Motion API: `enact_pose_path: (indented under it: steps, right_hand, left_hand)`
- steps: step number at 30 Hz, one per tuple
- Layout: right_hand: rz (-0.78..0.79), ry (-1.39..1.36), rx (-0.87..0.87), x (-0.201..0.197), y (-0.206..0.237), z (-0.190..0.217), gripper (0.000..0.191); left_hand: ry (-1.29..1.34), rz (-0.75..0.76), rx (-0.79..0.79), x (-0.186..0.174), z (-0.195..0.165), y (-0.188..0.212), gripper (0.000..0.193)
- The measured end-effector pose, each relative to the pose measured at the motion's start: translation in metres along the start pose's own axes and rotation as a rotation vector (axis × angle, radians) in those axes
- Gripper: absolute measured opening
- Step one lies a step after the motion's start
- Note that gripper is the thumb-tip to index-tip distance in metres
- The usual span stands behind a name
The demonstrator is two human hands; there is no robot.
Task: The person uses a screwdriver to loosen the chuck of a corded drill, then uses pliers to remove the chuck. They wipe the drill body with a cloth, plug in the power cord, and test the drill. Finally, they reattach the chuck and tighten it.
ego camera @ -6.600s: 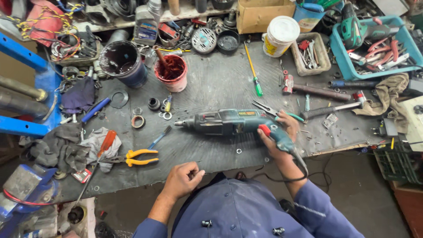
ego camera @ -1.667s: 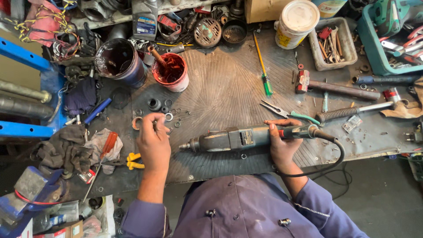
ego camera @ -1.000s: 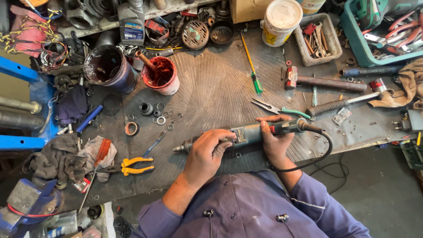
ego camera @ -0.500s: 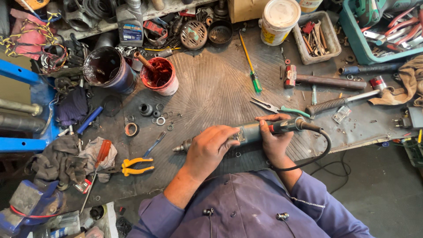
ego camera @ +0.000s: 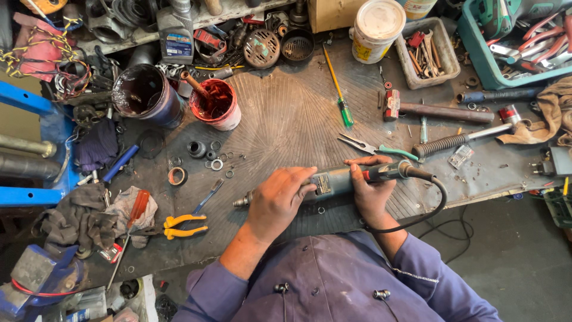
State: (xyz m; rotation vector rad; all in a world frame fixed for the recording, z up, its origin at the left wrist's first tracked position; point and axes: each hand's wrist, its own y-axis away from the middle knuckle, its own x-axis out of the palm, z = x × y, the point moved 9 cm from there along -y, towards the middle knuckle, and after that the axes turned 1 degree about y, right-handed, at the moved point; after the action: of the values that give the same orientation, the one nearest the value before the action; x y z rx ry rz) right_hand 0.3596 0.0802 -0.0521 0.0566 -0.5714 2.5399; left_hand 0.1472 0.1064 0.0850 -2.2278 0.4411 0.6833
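The grey-green power drill (ego camera: 333,180) lies flat on the worktop (ego camera: 286,113), its nose pointing to the person's left and its black cord (ego camera: 417,214) looping off the rear. The left hand (ego camera: 277,200) wraps over the front of the body, and the right hand (ego camera: 370,189) grips the rear handle. Just beyond the drill lie one pair of needle-nose pliers (ego camera: 372,148) and one green screwdriver (ego camera: 339,89). One pair of yellow-handled pliers (ego camera: 182,223) sits to the left. Two paint pots, one dark (ego camera: 143,95) and one red (ego camera: 215,104), stand further back.

grey-teal power tool (ego camera: 333,179), yellow-handled pliers (ego camera: 185,225) — red paint pot (ego camera: 215,106), green-handled screwdriver (ego camera: 339,89).
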Motion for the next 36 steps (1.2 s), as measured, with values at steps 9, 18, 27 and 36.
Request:
enact_pose_path:
  steps: [9,18,27,36]
  right_hand:
    - [0.007,-0.017,0.0,0.0,0.002,-0.001,0.032]
    - [0.0,-0.016,-0.006,-0.001,0.002,-0.003,0.031]
    - [0.003,-0.007,0.005,-0.002,0.004,-0.006,0.032]
    - [-0.014,-0.01,0.028,-0.003,0.003,-0.006,0.031]
  left_hand:
    - [-0.004,0.104,-0.014,0.011,0.002,0.001,0.051]
    - [0.032,0.052,-0.043,0.006,0.004,0.0,0.051]
    - [-0.033,0.106,0.041,0.02,-0.007,0.0,0.052]
    - [-0.033,0.035,0.149,0.017,-0.012,0.002,0.036]
